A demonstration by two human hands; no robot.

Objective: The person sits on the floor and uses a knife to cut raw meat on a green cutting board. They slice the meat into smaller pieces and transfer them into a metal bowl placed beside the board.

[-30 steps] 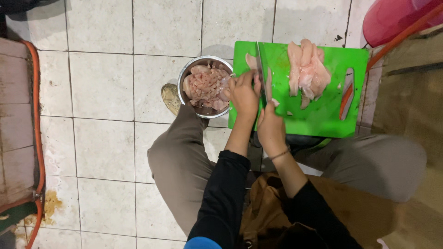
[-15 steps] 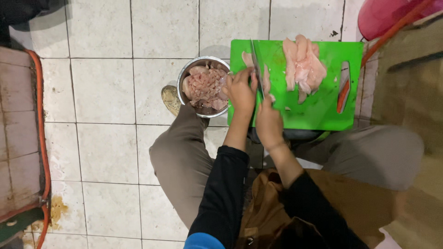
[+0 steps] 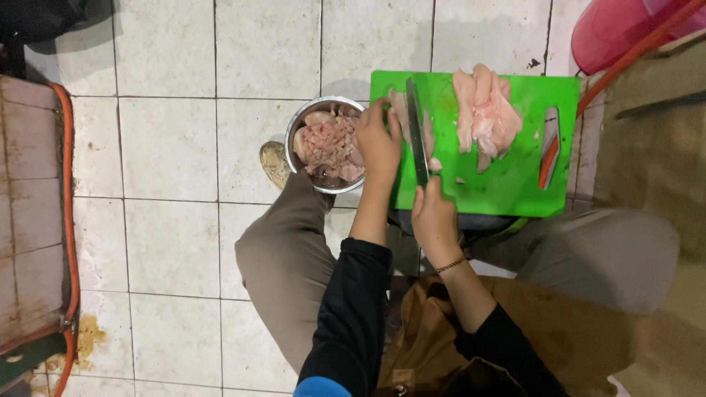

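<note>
Two bare hands work at the near-left corner of a green cutting board [image 3: 507,187] set on the tiled floor [image 3: 169,147]. The right hand [image 3: 434,217] is closed around the handle of a knife [image 3: 418,136], whose blade runs away from the person along the board. The left hand [image 3: 379,143] is curled, fingers bent down onto a strip of raw meat [image 3: 398,110] just left of the blade, at the board's left edge. A larger heap of pale raw meat [image 3: 485,114] lies further right on the board, well apart from both hands. A steel bowl [image 3: 294,136] full of small cut pieces stands touching the board's left side (beside a shoe [image 3: 273,163]). To cut well here, the left fingertips are best kept tucked back from the edge, the strip pinned flat, and the blade drawn in one steady stroke rather than pressed straight down.
</note>
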